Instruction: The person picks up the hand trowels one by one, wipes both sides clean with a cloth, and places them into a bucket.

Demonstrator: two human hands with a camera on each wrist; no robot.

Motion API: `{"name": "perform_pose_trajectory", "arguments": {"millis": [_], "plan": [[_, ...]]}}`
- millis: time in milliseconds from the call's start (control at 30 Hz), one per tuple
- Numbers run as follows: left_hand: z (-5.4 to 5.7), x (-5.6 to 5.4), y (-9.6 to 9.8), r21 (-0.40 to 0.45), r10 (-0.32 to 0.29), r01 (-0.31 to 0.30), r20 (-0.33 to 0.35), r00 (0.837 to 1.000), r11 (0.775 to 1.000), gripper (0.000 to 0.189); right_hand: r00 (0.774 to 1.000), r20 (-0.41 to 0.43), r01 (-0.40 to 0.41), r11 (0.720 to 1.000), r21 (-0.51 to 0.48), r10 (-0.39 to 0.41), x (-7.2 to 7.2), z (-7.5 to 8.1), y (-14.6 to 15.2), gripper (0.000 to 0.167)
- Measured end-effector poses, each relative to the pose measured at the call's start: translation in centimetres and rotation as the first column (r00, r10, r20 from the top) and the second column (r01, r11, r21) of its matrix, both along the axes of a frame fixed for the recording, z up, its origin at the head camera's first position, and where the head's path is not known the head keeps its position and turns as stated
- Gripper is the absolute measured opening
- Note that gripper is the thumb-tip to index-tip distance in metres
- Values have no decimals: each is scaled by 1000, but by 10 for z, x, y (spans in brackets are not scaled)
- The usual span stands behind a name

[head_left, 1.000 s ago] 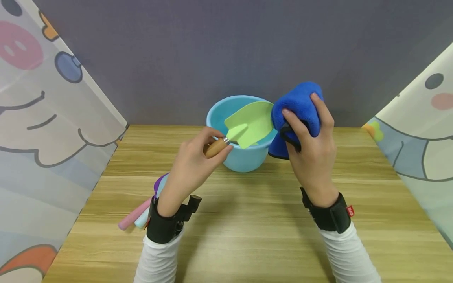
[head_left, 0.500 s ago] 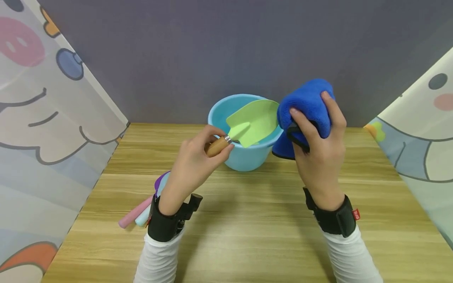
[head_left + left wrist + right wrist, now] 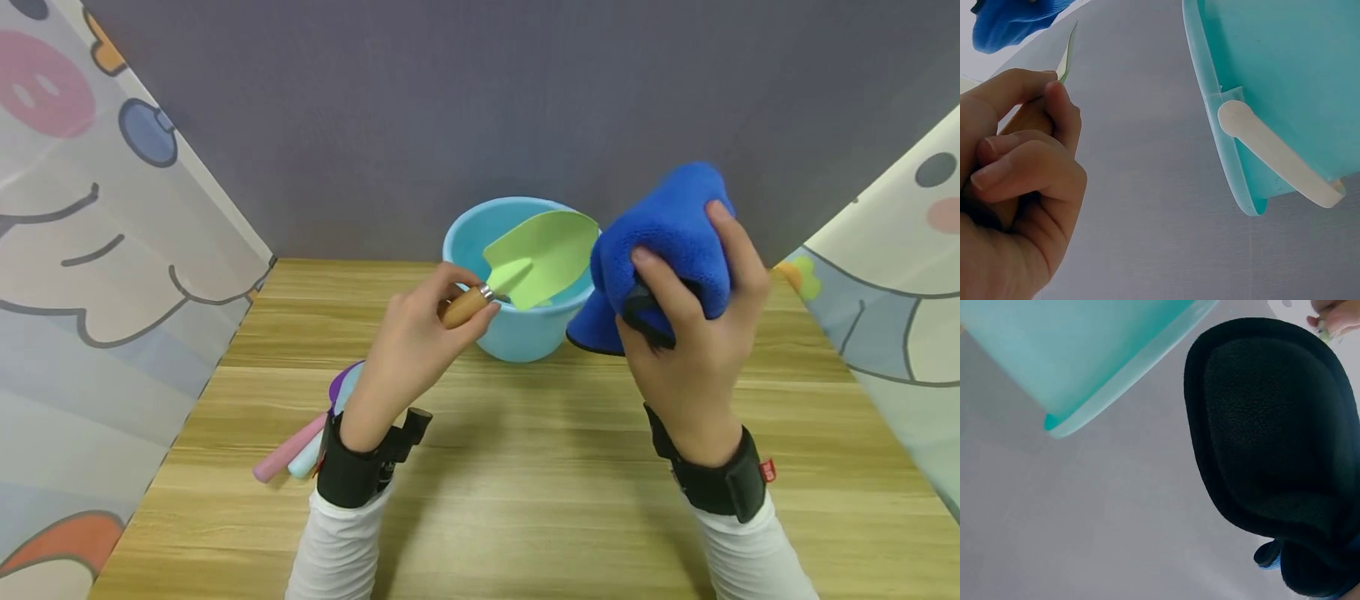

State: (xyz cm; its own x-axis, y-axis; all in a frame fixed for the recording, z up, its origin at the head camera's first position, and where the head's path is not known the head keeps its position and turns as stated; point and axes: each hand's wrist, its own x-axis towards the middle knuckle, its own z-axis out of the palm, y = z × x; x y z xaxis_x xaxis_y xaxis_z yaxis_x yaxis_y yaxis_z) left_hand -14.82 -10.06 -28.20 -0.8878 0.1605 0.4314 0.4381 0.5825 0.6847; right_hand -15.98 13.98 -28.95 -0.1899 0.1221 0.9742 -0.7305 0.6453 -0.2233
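My left hand grips the wooden handle of a garden trowel, thumb and fingers curled round it near the metal collar. The trowel's light green blade points up and right, overlapping the opening of a light blue bucket in the head view. Bunched in my right hand is a blue cloth with black edging, just right of the blade tip. One loose flap of cloth hangs down toward the bucket. The left wrist view shows the trowel blade nearly edge-on and the bucket's white handle.
A pink-handled tool and a light blue one lie on the wooden table, with a purple end beside them, partly behind my left wrist. A grey wall rises behind the bucket, and cartoon-printed panels flank the table.
My right hand has moved right and slightly nearer me with the cloth, away from the blade tip. The left hand and trowel have barely shifted.
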Motion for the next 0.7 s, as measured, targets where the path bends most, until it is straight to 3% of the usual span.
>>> {"name": "perform_pose_trajectory", "arguments": {"millis": [133, 267, 500, 700], "plan": [[0, -1, 1, -12, -4, 4, 5, 1000, 1000, 24, 998, -59, -24, 997, 75, 28, 5, -5, -9, 56], [0, -1, 3, -27, -21, 21, -8, 1000, 999, 24, 999, -40, 7, 975, 223, 2, 6, -12, -13, 60], [-3, -2, 5, -94, -40, 31, -92, 995, 995, 23, 997, 32, 51, 886, 460, -74, 9, -16, -16, 68], [-6, -1, 8, -220, -31, -27, -255, 966, 975, 19, 988, 95, 42, 807, 589, -121, 10, -16, -18, 73]]}}
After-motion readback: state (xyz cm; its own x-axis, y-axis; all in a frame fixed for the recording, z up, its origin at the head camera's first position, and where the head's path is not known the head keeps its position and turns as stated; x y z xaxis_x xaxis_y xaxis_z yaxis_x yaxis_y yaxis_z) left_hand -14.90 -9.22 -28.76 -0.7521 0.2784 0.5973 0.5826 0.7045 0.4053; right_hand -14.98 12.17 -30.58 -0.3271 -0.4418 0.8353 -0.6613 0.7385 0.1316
